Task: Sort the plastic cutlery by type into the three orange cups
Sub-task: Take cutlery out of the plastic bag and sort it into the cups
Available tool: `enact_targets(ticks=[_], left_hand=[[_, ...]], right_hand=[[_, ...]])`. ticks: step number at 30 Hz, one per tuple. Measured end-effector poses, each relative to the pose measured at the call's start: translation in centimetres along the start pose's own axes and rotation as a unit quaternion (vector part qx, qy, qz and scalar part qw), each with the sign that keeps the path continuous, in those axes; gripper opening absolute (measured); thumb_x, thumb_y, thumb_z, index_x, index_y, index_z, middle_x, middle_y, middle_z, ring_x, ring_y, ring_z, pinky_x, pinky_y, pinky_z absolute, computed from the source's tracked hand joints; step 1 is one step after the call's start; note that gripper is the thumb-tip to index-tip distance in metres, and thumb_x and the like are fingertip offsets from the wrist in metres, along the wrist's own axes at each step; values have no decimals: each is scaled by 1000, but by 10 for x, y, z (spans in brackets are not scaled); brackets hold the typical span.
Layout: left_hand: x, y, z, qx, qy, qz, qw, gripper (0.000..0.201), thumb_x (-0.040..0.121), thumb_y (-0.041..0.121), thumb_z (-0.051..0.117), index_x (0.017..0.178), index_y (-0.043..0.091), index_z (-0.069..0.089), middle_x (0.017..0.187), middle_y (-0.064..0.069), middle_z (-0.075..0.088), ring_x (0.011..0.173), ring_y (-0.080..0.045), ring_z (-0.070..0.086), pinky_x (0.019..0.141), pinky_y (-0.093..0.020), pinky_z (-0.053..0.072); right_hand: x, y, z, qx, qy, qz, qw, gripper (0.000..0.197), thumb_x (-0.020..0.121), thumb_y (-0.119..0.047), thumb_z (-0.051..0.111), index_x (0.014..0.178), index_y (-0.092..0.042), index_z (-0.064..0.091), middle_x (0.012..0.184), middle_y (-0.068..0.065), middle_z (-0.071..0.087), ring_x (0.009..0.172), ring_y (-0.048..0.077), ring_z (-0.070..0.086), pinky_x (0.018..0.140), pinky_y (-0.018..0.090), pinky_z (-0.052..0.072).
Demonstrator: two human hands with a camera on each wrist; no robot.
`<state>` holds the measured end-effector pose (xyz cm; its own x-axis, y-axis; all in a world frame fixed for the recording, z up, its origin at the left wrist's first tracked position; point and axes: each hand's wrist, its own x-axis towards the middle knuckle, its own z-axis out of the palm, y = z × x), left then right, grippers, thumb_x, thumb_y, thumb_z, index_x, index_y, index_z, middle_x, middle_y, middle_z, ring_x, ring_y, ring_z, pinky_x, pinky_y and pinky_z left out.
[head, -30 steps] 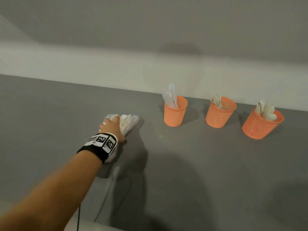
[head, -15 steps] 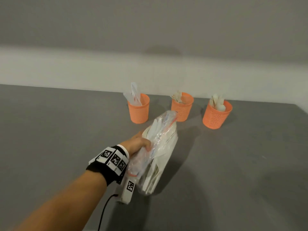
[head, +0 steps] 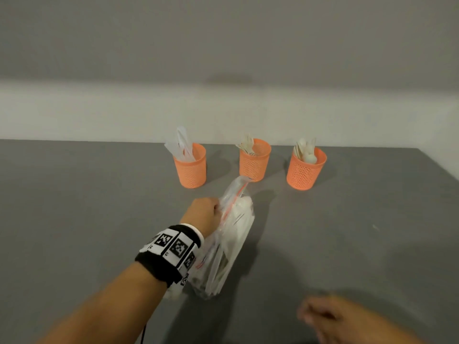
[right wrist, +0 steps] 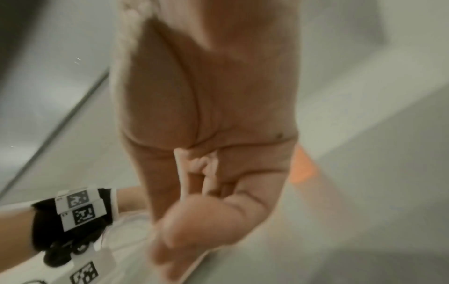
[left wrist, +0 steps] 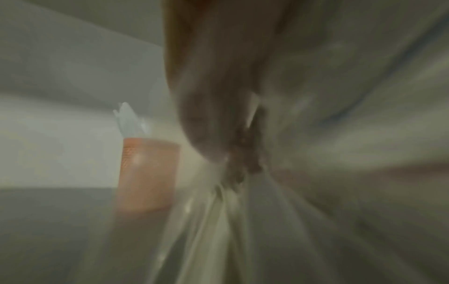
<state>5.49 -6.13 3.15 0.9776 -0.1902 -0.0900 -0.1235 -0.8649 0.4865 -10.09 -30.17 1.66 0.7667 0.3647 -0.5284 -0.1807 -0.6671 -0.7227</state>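
Note:
Three orange mesh cups stand in a row at the back of the grey table. The left cup (head: 191,170) holds pale translucent pieces, the middle cup (head: 254,162) forks, the right cup (head: 304,172) spoons. My left hand (head: 215,208) grips the top of a clear zip bag (head: 232,244) of white cutlery, held upright in front of the cups with its lower end near the table. In the left wrist view the bunched bag (left wrist: 243,230) fills the frame beside the left cup (left wrist: 148,173). My right hand (head: 309,316) hovers low at the near right, blurred, fingers loosely curled and holding nothing.
A pale wall runs behind the cups. The table's right edge (head: 437,165) slants away past the right cup. A black cable (head: 143,333) hangs from my left wrist band (head: 171,252).
My left hand has lifted the bag off the table and brought it to the middle in front of the cups. My right hand has come into view at the lower right.

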Motion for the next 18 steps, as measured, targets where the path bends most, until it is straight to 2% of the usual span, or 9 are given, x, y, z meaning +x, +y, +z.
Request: enact_targets(ticks=[1,2,3,5,8,11,14,16,18], left_hand=[[1,-1,-3,-30,-4,-8,1000,31,90,10,45,59,10,43,60,-3,47,67,-25,47,62,-26,34],[2,-1,-6,-98,-10,-22,995,36,92,13,47,56,10,43,56,-1,45,61,-23,47,58,-26,38],[2,-2,-9,-190,-20,-45,981,38,93,16,49,56,9,48,55,-2,47,56,-21,49,53,-25,43],[-2,-1,-13,-364,-44,-81,927,33,94,18,51,63,8,57,59,-4,55,50,-13,53,45,-17,48],[-8,-4,-11,-504,-86,-86,855,27,95,15,48,76,2,62,66,-12,57,51,-12,57,48,-17,51],[-13,-13,-8,-561,-89,-81,819,26,96,13,45,85,-1,65,74,-16,64,60,-17,64,58,-21,57],[-15,-26,-6,-622,-42,-102,775,26,94,8,44,82,3,67,70,-9,70,65,-19,65,59,-23,57],[-14,-32,-6,-646,-2,-121,754,28,93,6,46,77,5,68,73,-11,63,68,-19,57,58,-22,55],[-15,-31,-7,-663,5,-119,739,26,93,2,44,78,3,65,67,-6,66,60,-13,61,56,-19,55]], right_hand=[[12,-12,-3,33,18,-14,999,15,93,-33,52,80,-27,56,58,-8,57,50,5,55,54,15,44],[25,-24,-9,62,48,-24,997,14,95,-20,49,83,-23,55,61,-6,57,48,4,54,51,16,45],[44,-36,-15,86,71,-54,992,14,95,-14,47,85,-18,55,65,-3,57,48,5,54,49,17,46],[77,-69,-17,136,119,-86,980,9,95,-14,47,92,-12,55,73,6,58,57,13,58,54,21,50],[108,-94,-8,193,138,-89,967,18,93,-21,51,107,-9,53,85,12,60,71,21,61,66,31,54],[117,-108,-1,232,152,-104,955,6,93,-14,50,92,-9,54,78,6,59,63,15,59,61,28,54],[119,-110,-8,282,188,-100,935,17,97,-10,44,81,-11,50,74,4,56,55,9,56,54,22,51],[120,-110,-17,349,182,-105,913,16,98,-16,43,84,-10,49,78,7,59,61,13,64,61,29,56],[120,-111,-23,357,131,-98,920,19,95,-29,48,90,-12,52,81,6,61,71,19,66,66,37,57]])
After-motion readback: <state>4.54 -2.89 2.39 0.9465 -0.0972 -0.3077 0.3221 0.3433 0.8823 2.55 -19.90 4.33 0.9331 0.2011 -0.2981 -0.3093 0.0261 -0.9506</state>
